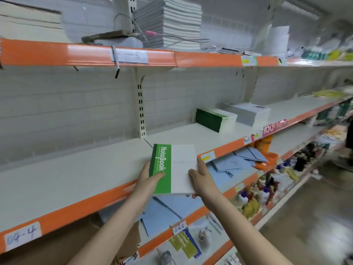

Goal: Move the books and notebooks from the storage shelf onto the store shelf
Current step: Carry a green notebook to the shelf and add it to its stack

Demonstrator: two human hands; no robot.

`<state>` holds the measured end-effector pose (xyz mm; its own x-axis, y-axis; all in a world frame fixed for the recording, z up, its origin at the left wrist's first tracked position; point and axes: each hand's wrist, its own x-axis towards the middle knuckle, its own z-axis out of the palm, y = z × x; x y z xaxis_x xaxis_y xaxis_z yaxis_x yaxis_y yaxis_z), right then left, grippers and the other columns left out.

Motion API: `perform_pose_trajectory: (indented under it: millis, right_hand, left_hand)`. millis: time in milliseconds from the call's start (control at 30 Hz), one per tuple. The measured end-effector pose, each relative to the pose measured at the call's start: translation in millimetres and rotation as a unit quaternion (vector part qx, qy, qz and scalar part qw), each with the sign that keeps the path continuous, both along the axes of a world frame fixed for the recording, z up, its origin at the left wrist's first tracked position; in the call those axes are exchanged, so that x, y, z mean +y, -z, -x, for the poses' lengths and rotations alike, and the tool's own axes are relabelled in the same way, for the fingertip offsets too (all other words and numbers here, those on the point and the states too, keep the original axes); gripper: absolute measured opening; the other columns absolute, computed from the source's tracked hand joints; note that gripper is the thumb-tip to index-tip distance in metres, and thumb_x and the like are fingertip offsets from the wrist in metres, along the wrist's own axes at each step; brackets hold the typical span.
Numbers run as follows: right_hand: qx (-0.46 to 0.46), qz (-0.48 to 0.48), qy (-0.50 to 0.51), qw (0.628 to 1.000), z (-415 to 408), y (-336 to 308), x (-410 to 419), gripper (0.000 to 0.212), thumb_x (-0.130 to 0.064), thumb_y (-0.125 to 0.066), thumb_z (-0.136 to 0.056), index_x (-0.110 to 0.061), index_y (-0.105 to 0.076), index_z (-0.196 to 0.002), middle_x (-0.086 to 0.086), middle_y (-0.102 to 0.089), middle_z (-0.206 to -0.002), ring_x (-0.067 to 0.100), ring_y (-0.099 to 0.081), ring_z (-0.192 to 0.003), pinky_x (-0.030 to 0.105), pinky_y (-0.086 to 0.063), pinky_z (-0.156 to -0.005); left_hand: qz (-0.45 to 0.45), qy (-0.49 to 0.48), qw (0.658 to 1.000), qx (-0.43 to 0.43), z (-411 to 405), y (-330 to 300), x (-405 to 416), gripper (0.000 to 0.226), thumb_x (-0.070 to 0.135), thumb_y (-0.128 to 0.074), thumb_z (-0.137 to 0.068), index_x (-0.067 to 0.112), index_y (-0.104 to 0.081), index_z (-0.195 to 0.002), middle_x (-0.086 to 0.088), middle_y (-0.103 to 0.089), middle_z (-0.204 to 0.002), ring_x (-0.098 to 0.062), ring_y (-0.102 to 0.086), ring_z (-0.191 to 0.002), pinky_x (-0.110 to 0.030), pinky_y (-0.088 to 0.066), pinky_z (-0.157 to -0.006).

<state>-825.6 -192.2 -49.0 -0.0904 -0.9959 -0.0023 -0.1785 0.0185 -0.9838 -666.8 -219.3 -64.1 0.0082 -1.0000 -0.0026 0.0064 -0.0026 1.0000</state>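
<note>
Centre of frame: I hold a stack of notebooks (174, 169), green-spined with "NoteBook" printed on the band, between both hands, over the orange front edge of the middle shelf (76, 169). My left hand (149, 178) grips the green spine side, thumb curled over the top cover. My right hand (200, 178) clasps the white side, thumb on the cover and fingertips showing beneath the lower corner. Right of centre, further back on the same shelf: a green notebook pile (214, 119) lying just beside a grey pile (248, 113). Top centre: a tall white stack (170, 22) on the upper shelf. Below centre: blue envelopes (166, 211) on the lower shelf.
</note>
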Motion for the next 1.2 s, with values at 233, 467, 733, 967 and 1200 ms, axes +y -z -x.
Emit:
perform_pose_trajectory:
  millis: [233, 467, 733, 967, 1200]
  right_hand:
    - [-0.018, 0.005, 0.033, 0.999, 69.9, -4.7, -41.1, 0.033, -0.004, -0.032, -0.097, -0.027, -0.037, -0.12, -0.002, -0.056, -0.091, 0.012, -0.053, -0.055, 0.022, -0.038, -0.038]
    - [-0.02, 0.007, 0.04, 0.999, 129.9, -26.1, -123.0, 0.04, -0.006, -0.034, -0.096, -0.029, -0.035, -0.129, 0.001, -0.057, -0.101, 0.021, -0.055, -0.063, 0.021, -0.037, -0.034]
    - [-0.006, -0.012, 0.043, 0.999, 188.4, -40.0, -192.9, 0.047, -0.01, -0.037, -0.097, -0.022, -0.031, -0.143, 0.004, -0.054, -0.117, 0.016, -0.055, -0.076, 0.019, -0.041, -0.044]
    - [-0.051, -0.029, 0.037, 0.998, 226.2, -36.9, -246.1, 0.044, -0.013, -0.036, -0.099, -0.019, -0.023, -0.141, 0.017, -0.055, -0.114, 0.016, -0.054, -0.045, 0.018, -0.034, -0.032]
    - [-0.095, -0.013, 0.045, 0.994, 279.0, -39.5, -328.9, 0.026, -0.015, -0.034, -0.097, -0.017, -0.043, -0.121, 0.003, -0.055, -0.095, 0.016, -0.053, -0.072, 0.021, -0.039, -0.042]
  left_hand:
    - [0.006, 0.028, 0.999, 0.021, 75.0, -7.4, -50.1, 0.036, -0.002, -0.052, -0.09, 0.014, -0.052, -0.122, 0.0, -0.066, -0.099, -0.013, -0.063, -0.083, -0.022, -0.046, -0.063]
    - [0.01, 0.01, 0.999, 0.048, 137.9, -29.8, -126.3, 0.032, -0.002, -0.052, -0.09, 0.02, -0.052, -0.113, 0.004, -0.064, -0.092, -0.013, -0.063, -0.079, -0.025, -0.047, -0.061]
    - [-0.008, 0.011, 0.998, 0.058, 193.2, -42.3, -194.4, 0.033, -0.005, -0.051, -0.089, 0.016, -0.049, -0.115, 0.0, -0.064, -0.091, -0.016, -0.062, -0.078, -0.028, -0.048, -0.066]
    - [-0.005, -0.003, 0.999, 0.045, 227.3, -47.3, -243.2, 0.038, 0.0, -0.051, -0.091, 0.009, -0.048, -0.127, -0.01, -0.064, -0.107, -0.021, -0.062, -0.084, -0.029, -0.046, -0.063]
    - [0.015, -0.086, 0.992, 0.094, 282.9, -56.4, -300.4, 0.033, 0.014, -0.042, -0.098, 0.018, -0.046, -0.13, -0.011, -0.062, -0.112, -0.022, -0.06, -0.084, -0.027, -0.046, -0.062]
